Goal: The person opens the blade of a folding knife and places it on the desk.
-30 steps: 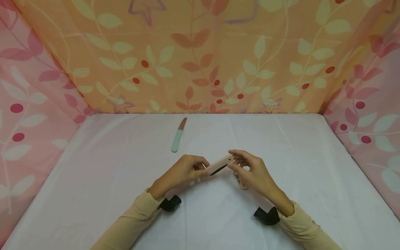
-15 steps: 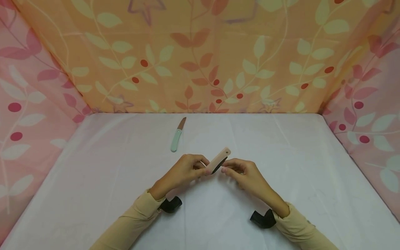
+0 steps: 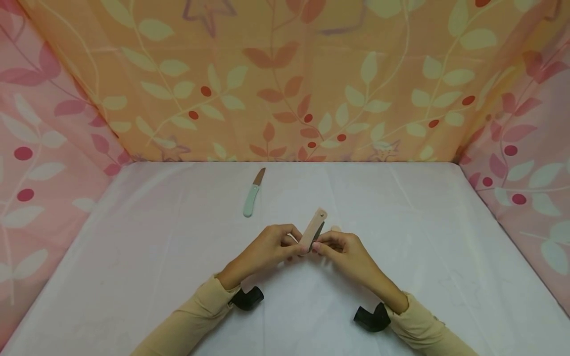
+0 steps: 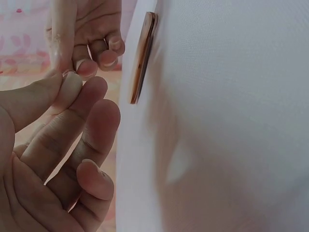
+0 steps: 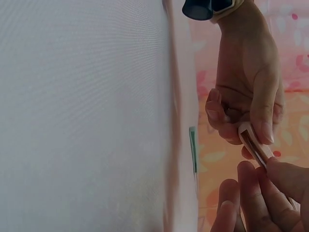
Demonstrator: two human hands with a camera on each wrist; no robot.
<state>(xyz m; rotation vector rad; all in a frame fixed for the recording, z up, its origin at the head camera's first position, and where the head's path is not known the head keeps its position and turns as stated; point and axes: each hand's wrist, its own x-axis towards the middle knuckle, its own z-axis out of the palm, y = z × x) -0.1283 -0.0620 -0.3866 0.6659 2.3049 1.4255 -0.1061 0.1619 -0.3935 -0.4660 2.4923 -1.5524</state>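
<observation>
Between both hands, above the table, is a beige-handled folding knife (image 3: pixel 313 226), tilted with its riveted end up and away. A dark blade (image 3: pixel 318 231) shows along the handle's right side. My left hand (image 3: pixel 271 247) pinches the lower end of the handle between thumb and fingers. My right hand (image 3: pixel 343 247) has thumb and forefinger pinched at the blade's lower part, close to the left thumb. In the right wrist view the handle's dark slot (image 5: pixel 255 145) shows between the two hands. The fingers partly hide the blade.
A mint-handled knife (image 3: pixel 251 200) lies farther back on the white table (image 3: pixel 156 232). Behind my right hand a beige end (image 3: pixel 336 229) peeks out; in the left wrist view a slim beige-brown piece (image 4: pixel 143 58) lies on the cloth. Patterned curtains (image 3: pixel 285 79) enclose the table.
My right hand has moved from the knife's riveted end down to its blade, and the knife has swung more upright. My left hand keeps its grip near the same spot.
</observation>
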